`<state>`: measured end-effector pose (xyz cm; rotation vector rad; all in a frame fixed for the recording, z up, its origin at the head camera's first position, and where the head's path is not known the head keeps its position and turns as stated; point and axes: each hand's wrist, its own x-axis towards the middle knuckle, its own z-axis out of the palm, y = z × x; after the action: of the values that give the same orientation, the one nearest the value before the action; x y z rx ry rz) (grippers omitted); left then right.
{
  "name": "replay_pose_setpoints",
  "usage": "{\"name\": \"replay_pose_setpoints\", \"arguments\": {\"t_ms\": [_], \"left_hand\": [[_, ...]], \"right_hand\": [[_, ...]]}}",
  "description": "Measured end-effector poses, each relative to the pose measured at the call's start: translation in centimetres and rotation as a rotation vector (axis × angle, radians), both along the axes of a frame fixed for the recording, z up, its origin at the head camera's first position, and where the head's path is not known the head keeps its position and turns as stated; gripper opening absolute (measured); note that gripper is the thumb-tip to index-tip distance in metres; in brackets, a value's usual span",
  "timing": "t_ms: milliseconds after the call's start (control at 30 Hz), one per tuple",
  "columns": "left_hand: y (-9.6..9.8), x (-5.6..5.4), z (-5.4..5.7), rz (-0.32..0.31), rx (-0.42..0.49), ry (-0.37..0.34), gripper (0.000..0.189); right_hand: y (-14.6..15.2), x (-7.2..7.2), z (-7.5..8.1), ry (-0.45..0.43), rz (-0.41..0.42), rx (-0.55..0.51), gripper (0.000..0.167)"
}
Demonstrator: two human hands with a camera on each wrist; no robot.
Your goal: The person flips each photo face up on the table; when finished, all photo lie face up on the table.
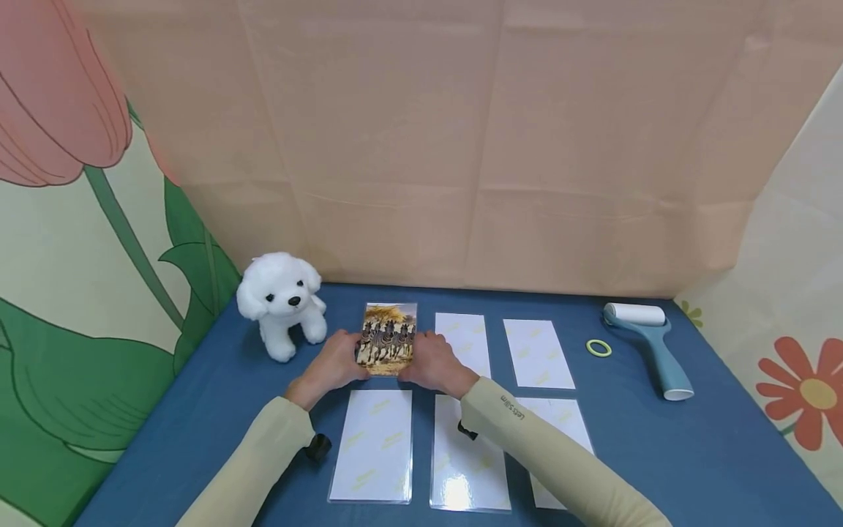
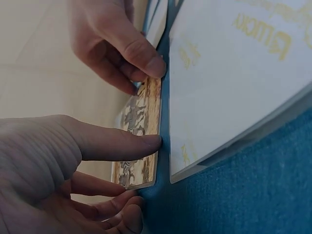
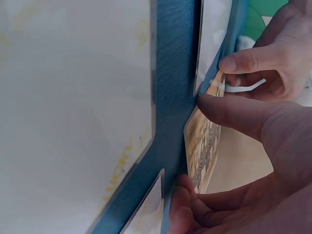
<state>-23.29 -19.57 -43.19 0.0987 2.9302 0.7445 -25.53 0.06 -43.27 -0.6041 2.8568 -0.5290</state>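
A laminated photo card (image 1: pixel 387 340) showing several zebras lies in the back row on the blue table. My left hand (image 1: pixel 334 362) holds its left side, and my right hand (image 1: pixel 437 362) holds its right side. In the left wrist view the left thumb presses on the photo card's (image 2: pixel 139 122) near edge while the curled fingers meet its side edge. The right wrist view shows the right hand (image 3: pixel 278 141) gripping the opposite corner in the same way. Below the hands lie white face-down cards (image 1: pixel 372 446) with faint yellow print.
A white plush dog (image 1: pixel 282 304) sits at the back left. Two more white cards (image 1: pixel 538 355) lie in the back row, partly beside my right hand. On the right are a yellow-green ring (image 1: pixel 598 348) and a lint roller (image 1: pixel 658 351) with a blue handle.
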Motion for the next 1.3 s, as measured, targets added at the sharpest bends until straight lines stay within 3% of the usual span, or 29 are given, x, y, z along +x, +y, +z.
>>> {"name": "replay_pose_setpoints", "arguments": {"t_ms": [333,800,1033,1200,1300], "left_hand": [[0.2,0.1,0.2,-0.001,0.018,-0.015,0.070],[0.6,0.7,0.2,0.026,0.015,-0.050,0.071],[1.6,1.5,1.0,-0.035,0.045,0.046,0.064],[2.7,1.8,1.4,-0.102,0.065,0.106,0.062],[3.5,2.0,1.5,-0.131,0.032,0.156,0.060]], "right_hand": [[-0.1,0.1,0.3,-0.002,-0.011,0.048,0.069],[0.7,0.6,0.1,-0.009,0.029,-0.022,0.067],[2.2,1.4,0.1,0.071,0.040,-0.106,0.056],[4.0,2.3,0.1,0.226,0.059,-0.161,0.046],[4.9,2.8,0.1,0.315,0.061,-0.174,0.041]]}}
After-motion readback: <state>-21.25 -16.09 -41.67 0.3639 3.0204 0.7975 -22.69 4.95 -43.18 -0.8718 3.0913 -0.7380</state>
